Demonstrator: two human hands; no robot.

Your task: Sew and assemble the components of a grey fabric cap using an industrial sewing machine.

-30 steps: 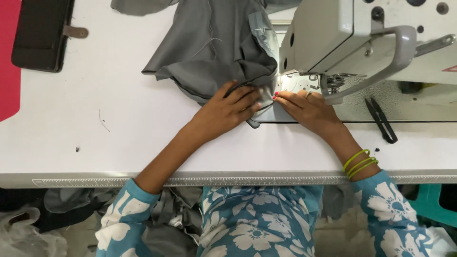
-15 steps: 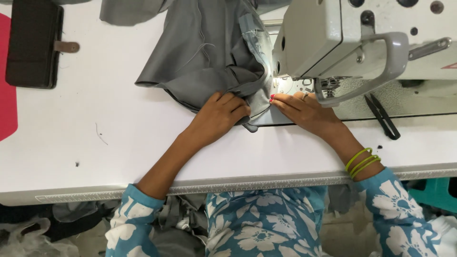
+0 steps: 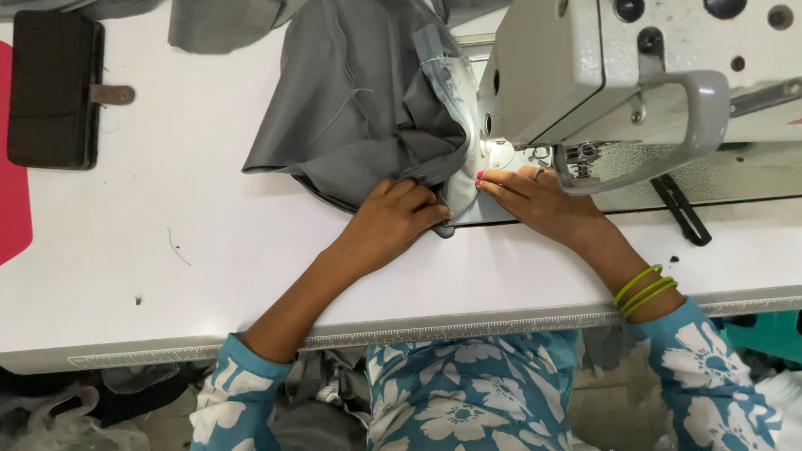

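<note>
1. The left hand (image 3: 399, 219) is laid palm down on the folded edge of the grey fabric (image 3: 359, 108); its fingers are curled and pressed onto the cloth, so the grip is flat rather than closed around anything.
2. The right hand (image 3: 535, 196) is set just beside the left, fingertips (image 3: 483, 179) extended to the fabric edge at the lit needle area; nothing is enclosed in its grip, the cloth being held down by the fingertips only.
3. The grey fabric is spread across the white bench (image 3: 209, 250), with its bulk lying up and to the left of the hands and a lighter blue-grey strip (image 3: 447, 75) running along its right edge toward the needle.
4. The sewing machine (image 3: 601, 75), off-white, is seen at upper right; its head overhangs the right hand.
5. Green bangles (image 3: 645, 289) are worn on the right wrist.
6. A dark wallet-like case (image 3: 52, 92) is placed at the bench's far left, well apart from the hands, beside a pink patch (image 3: 10, 167).
7. Blue sleeves with white flowers (image 3: 238, 401) are visible at the near edge.
</note>
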